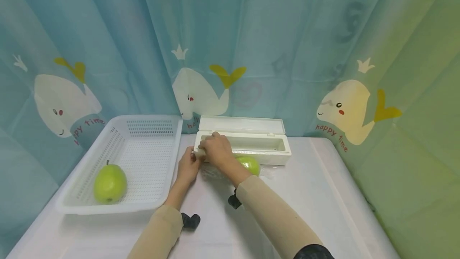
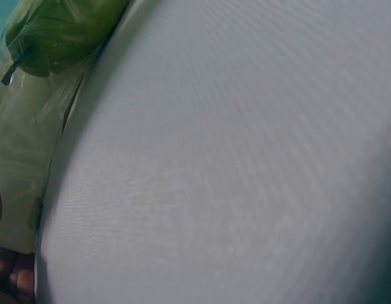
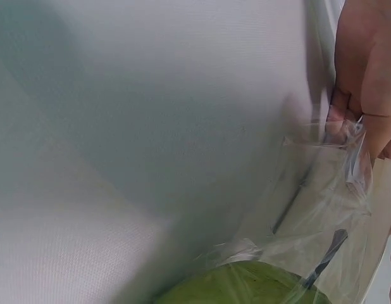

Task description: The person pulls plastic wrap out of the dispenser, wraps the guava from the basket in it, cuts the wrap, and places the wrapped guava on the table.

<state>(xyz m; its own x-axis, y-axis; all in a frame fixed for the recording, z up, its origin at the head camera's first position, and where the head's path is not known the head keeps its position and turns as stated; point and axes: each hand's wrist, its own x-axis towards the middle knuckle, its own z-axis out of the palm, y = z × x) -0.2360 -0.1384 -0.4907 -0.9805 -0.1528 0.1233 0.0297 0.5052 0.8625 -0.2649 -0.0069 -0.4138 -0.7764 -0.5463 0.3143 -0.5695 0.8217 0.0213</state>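
A long white box [image 1: 258,159] lies across the table, its lid [image 1: 242,124] raised at the back. My left hand [image 1: 189,166] grips the box's left end, and its fingers [image 2: 21,278] show at the end corner in the left wrist view. My right hand [image 1: 217,149] lies over the box's left part with bent fingers; I cannot tell what it pinches there. A green pear [image 1: 249,164] in clear plastic film [image 3: 322,190] rests against the box front, under my right forearm. In the right wrist view the film's edge reaches my left fingers.
At the left stands a white plastic basket [image 1: 152,187] with slotted walls. Another green pear [image 1: 110,183], stem up, sits in its front left part. A pale cloth [image 1: 309,207] covers the table. Printed curtains [image 1: 287,43] hang close behind the box and along the sides.
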